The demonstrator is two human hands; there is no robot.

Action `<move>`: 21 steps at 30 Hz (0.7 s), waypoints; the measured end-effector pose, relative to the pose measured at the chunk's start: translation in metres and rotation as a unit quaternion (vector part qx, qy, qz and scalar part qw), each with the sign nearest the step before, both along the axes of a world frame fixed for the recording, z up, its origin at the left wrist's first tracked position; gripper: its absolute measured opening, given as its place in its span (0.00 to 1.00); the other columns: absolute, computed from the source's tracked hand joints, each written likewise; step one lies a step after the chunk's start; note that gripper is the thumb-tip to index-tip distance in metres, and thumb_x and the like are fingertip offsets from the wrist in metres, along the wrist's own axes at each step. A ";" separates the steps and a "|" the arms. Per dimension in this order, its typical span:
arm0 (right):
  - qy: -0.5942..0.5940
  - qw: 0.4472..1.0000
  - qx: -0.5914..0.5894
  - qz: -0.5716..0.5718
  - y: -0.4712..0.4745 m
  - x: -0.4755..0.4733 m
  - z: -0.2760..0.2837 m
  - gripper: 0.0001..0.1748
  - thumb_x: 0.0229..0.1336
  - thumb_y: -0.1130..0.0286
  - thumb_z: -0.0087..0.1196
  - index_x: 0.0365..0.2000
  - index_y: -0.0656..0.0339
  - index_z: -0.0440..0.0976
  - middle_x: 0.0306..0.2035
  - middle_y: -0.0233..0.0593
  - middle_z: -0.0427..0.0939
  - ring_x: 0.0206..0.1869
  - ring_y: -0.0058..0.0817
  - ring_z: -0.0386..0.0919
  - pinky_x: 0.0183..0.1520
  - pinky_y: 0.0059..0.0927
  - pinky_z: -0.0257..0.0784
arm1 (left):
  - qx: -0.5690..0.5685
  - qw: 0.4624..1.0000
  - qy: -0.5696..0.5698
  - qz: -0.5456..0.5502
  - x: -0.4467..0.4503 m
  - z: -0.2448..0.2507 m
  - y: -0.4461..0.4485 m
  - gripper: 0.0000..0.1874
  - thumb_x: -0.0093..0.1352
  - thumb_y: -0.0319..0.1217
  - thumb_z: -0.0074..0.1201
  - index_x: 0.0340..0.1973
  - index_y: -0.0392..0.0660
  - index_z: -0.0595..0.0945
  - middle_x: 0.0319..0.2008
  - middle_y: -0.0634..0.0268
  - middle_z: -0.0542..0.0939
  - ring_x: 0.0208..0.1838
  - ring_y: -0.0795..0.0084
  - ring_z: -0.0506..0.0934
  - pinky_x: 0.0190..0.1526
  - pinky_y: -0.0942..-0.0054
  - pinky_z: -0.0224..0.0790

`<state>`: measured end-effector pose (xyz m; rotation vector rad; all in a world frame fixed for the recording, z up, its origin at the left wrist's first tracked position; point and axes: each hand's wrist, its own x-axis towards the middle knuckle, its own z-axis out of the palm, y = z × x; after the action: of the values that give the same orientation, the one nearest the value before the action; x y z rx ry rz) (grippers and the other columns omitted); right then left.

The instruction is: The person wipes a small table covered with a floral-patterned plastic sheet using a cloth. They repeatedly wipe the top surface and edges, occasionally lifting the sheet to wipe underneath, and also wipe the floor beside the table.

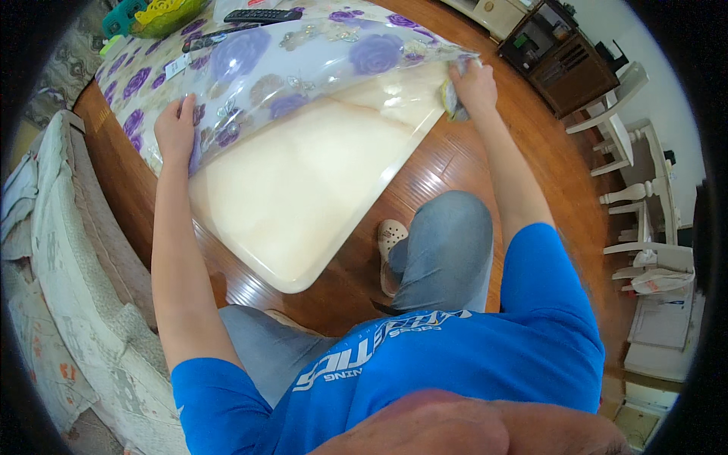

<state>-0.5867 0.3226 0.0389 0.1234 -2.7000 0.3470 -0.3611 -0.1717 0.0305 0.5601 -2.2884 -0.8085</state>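
Note:
A plastic tablecloth with purple roses (133,84) covers the far part of a table. Its near part is folded back, paler underside up, baring the cream, glossy tabletop (296,182) down to its rounded near corner. At the left, my left hand (175,128) grips the folded cloth between thumb and fingers. My right hand (476,88) is at the fold's far right end, by the table edge. It holds a crumpled grey and yellow cleaning cloth (451,102) and seems to pinch the tablecloth's corner too; the fingers are partly hidden.
On the tablecloth lie a black remote control (263,16), a second dark remote (222,37), a white tag (177,66) and a green bowl (176,21) holding a yellow basket. A covered sofa (96,250) stands left. White chairs (617,122) and a brown cabinet (560,60) stand right.

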 end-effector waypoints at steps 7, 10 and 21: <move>0.009 0.992 0.001 0.127 -0.032 0.117 0.006 0.26 0.63 0.49 0.59 0.53 0.56 0.77 0.50 0.61 0.73 0.49 0.59 0.77 0.50 0.56 0.77 | -0.036 0.999 -0.021 0.015 -0.004 -0.002 -0.001 0.26 0.75 0.50 0.52 0.35 0.36 0.84 0.32 0.46 0.84 0.36 0.47 0.81 0.41 0.55 0.70; -0.018 0.984 0.038 0.173 -0.050 0.174 0.015 0.24 0.62 0.52 0.60 0.52 0.57 0.76 0.50 0.61 0.72 0.49 0.59 0.76 0.50 0.55 0.76 | -0.053 0.998 -0.025 0.015 -0.005 -0.002 -0.001 0.26 0.75 0.51 0.51 0.35 0.37 0.84 0.33 0.45 0.84 0.38 0.44 0.82 0.43 0.51 0.70; -0.168 0.842 0.015 0.512 -0.101 0.350 0.041 0.30 0.54 0.58 0.70 0.56 0.55 0.74 0.51 0.55 0.69 0.51 0.49 0.76 0.47 0.45 0.79 | -0.064 0.995 -0.066 0.027 -0.005 -0.002 -0.005 0.27 0.74 0.54 0.50 0.44 0.42 0.87 0.41 0.47 0.86 0.48 0.44 0.83 0.50 0.52 0.72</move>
<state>-0.2366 0.2217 0.0799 1.6779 -2.7013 0.6632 -0.3666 -0.1765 0.0284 0.6307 -2.4141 -0.6085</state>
